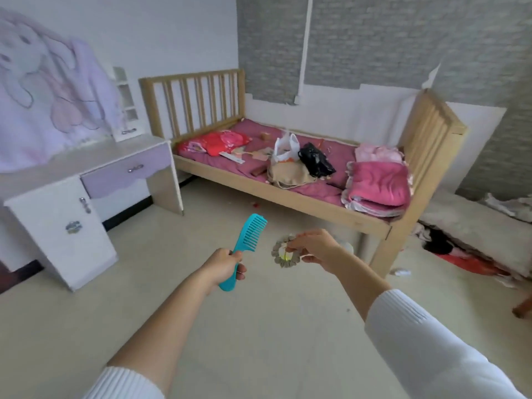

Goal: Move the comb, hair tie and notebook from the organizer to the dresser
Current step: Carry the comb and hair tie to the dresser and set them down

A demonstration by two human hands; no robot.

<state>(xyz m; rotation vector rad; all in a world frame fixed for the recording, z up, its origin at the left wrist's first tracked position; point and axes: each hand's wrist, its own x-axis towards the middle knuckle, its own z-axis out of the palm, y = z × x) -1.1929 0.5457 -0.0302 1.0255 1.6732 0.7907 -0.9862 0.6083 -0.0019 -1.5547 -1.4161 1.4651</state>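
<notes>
My left hand [223, 263] grips the handle of a teal wide-tooth comb [250, 233], teeth pointing up and right. My right hand [315, 244] pinches a grey ruffled hair tie [283, 259] with a small yellow spot; it dangles below my fingers. Both hands are held out above the pale floor in the middle of the room. The white and lilac dresser [86, 168] stands at the left, its top bare where visible. I see no notebook and no organizer.
A wooden slatted bed [290, 203] with a pink sheet fills the back right, carrying bags, clothes and a folded pink quilt [377, 185]. A low padded bench [472, 226] with clutter under it stands at the far right. Open floor lies between me and the dresser.
</notes>
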